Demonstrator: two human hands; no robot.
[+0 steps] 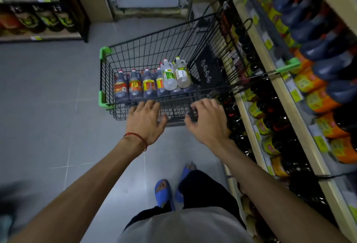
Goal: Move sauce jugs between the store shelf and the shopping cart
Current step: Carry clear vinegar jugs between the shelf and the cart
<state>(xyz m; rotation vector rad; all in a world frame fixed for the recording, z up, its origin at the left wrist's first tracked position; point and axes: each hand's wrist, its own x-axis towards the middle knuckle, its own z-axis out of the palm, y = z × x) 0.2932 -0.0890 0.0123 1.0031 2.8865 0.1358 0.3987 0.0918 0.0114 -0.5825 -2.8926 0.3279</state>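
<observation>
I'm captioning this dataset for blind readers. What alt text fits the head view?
A left hand and a right hand reach to the near rim of a black wire cart holding dark sauce jugs and two clear jugs. A stocked shelf runs along its right.

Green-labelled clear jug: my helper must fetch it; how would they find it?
Find the black wire shopping cart; a row of jugs stands inside. Most are dark, two clear. Yours is the clear jug with the green label, beside the white-labelled jug.
</observation>
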